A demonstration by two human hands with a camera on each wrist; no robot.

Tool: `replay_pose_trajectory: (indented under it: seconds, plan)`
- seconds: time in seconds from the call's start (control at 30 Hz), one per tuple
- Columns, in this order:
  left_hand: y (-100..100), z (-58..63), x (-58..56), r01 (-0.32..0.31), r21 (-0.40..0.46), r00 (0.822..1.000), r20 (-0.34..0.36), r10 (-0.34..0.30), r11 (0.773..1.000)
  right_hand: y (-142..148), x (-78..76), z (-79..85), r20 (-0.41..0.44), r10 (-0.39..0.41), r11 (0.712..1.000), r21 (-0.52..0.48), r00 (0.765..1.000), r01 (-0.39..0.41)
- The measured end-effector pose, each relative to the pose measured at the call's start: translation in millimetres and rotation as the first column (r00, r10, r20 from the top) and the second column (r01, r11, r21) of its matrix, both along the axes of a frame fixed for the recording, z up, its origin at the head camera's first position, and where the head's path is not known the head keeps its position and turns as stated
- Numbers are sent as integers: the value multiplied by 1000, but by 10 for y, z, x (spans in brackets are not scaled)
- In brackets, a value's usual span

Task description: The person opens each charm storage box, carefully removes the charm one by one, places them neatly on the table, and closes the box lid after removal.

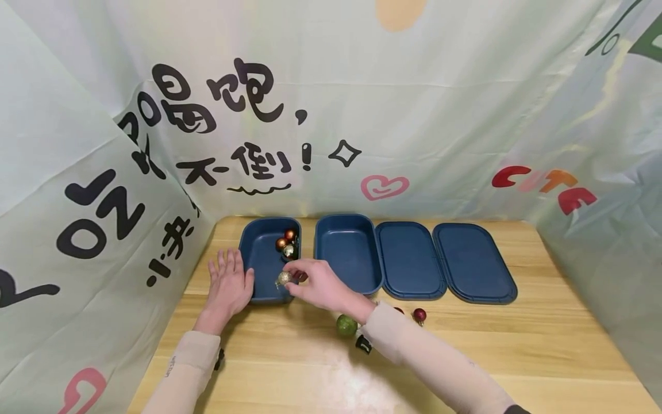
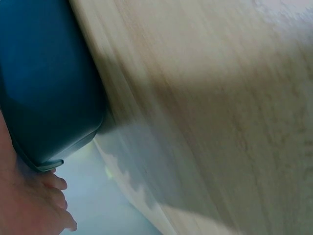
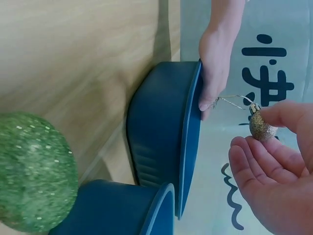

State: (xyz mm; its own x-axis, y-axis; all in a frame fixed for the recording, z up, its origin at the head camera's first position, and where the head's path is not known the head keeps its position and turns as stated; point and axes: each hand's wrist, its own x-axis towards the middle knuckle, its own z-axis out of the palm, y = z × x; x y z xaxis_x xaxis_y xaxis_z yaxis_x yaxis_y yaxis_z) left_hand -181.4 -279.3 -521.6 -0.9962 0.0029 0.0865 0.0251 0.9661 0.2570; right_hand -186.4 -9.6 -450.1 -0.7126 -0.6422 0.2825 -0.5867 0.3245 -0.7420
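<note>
Between thumb and fingers, my right hand (image 1: pixel 322 286) pinches a small glittery gold Christmas bauble (image 3: pixel 262 128) with a loop of string. It holds the bauble over the front right part of the left blue box (image 1: pixel 261 259). Inside that box, copper baubles (image 1: pixel 281 244) and a shiny pale gold bauble (image 1: pixel 289 250) lie by the right wall. My left hand (image 1: pixel 230 288) rests along the box's left rim, fingers straight and pointing away, thumb at the edge. The left wrist view shows part of this hand (image 2: pixel 34 205) beside the box's outer wall (image 2: pixel 54 88).
A second blue box (image 1: pixel 345 256) stands to the right, followed by two blue lids (image 1: pixel 412 261) (image 1: pixel 474 263) lying flat. In front of them on the wooden table are a green glitter bauble (image 1: pixel 346 325), a small dark object (image 1: pixel 364 344) and a dark red bauble (image 1: pixel 419 315). Printed cloth walls enclose the table.
</note>
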Motion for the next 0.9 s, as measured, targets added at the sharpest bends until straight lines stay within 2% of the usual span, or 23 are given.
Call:
replay_pose_trajectory:
  seconds: [0.27, 0.6, 0.9]
  plan:
    - [-2, -6, 10, 1, 6, 1000, -2, -1, 1000, 136, 169, 14, -41, -7, 1000, -2, 999, 7]
    - [-5, -5, 10, 5, 3, 1000, -8, -5, 1000, 344, 319, -37, 5, -25, 998, -60, 1000, 25]
    - [-7, -10, -5, 5, -4, 1000, -8, -5, 1000, 527, 417, -98, -48, -83, 992, -95, 995, 79]
